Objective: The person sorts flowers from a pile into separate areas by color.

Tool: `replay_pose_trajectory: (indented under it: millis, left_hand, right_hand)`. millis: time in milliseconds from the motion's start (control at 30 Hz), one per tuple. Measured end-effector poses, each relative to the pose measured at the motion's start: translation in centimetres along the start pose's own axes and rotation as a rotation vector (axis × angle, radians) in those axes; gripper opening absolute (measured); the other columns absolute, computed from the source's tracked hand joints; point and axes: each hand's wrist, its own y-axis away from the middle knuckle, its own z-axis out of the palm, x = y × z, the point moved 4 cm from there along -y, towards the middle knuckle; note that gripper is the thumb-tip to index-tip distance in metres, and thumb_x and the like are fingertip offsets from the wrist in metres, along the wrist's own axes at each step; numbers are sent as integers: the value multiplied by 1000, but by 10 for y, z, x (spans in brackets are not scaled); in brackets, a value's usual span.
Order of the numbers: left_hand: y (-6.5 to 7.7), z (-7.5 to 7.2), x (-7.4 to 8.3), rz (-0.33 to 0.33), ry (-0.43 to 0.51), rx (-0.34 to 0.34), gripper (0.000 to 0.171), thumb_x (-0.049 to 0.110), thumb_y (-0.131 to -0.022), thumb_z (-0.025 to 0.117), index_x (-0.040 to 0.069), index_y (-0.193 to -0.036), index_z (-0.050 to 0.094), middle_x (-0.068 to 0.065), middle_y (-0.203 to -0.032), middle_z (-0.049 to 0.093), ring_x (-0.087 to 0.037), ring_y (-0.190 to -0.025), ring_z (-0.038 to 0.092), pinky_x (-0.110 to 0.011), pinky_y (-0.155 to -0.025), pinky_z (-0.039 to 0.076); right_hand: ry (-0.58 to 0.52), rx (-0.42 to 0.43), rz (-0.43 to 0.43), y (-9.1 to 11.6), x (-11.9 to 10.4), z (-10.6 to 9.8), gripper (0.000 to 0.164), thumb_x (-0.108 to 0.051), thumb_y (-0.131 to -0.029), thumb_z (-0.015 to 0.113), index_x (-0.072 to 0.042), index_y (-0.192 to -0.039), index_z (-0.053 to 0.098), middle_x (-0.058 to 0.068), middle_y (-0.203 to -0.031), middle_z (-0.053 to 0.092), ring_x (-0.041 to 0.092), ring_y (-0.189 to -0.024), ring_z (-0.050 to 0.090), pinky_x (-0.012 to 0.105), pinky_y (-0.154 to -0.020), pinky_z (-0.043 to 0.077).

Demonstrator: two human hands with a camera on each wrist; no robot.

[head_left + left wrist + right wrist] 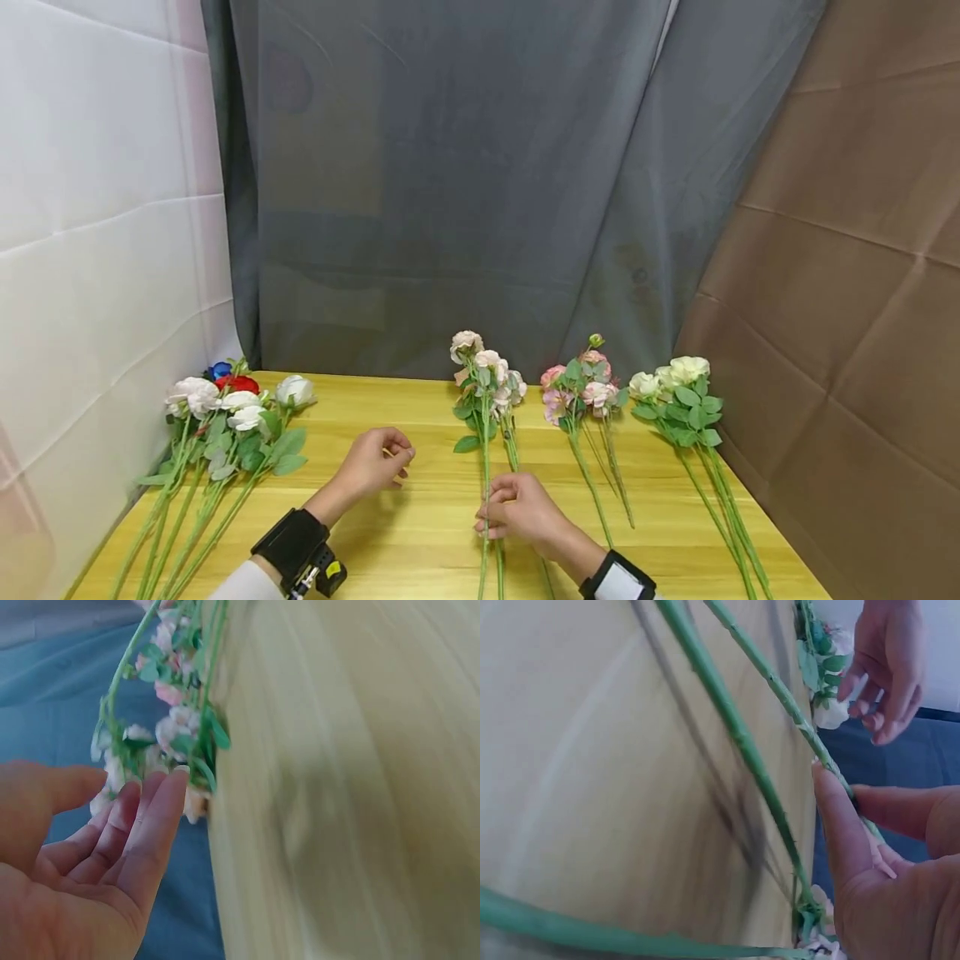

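Note:
My right hand point(521, 512) pinches the green stem point(780, 690) of a pale pink artificial rose point(467, 343) between thumb and fingers, near the middle of the table. More pale pink blooms point(498, 379) overlap it just behind, their stems running down beside the held one. To the left, my left hand point(375, 461) hovers over the table with fingers loosely bent and nothing in them. In the left wrist view its fingertips point(180, 771) overlap the pale pink flowers point(176, 731) in the background.
On the left lies a bunch of white roses point(243, 408) with a red rose point(238, 383) and a blue rose point(219, 370). Pink flowers point(581, 383) lie right of centre, cream roses point(678, 379) farther right. A grey curtain point(450, 183) hangs behind the wooden table point(352, 400).

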Motion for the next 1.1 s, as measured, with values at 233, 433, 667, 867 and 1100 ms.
replay_pose_trajectory:
  millis: [233,433,667,867,1100]
  left_hand:
    - [10,-18,-17,-24,-29,12,8,2,-98,65,-5,-102,64,-17,-86,62,-28,-69,68,-41,-60,62]
    - [11,-25,-20,-38,-35,12,8,0,-98,64,-7,-103,64,-19,-87,63,-28,-70,68,-41,-61,62]
    - [15,-21,-20,-38,-28,-19,6,0,-97,64,-5,-100,63,-15,-85,61,-25,-67,67,-40,-58,62]
    - [20,-26,-26,-55,-41,1,7,0,-98,64,-5,-101,63,-14,-85,60,-25,-67,66,-40,-58,61]
    - [21,-33,-29,-52,-52,-20,9,1,-97,64,-7,-102,63,-15,-84,61,-26,-66,67,-39,-57,61]
  right_hand:
    - [-33,71,24,14,0,-10,12,3,-96,60,12,-103,58,25,-105,68,30,-87,75,38,-77,63]
    - [-16,81,22,14,-2,-13,13,3,-95,61,10,-103,55,23,-99,68,31,-86,75,37,-74,63]
    - [-6,9,100,4,11,3,24,5,-94,63,13,-113,51,19,-88,69,28,-79,75,34,-67,63]
    - [43,15,129,-3,12,9,12,0,-97,61,11,-102,58,21,-84,70,27,-73,75,36,-64,63]
    - [148,73,95,-12,8,9,15,-6,-98,64,9,-98,63,19,-79,70,28,-67,74,39,-62,63]
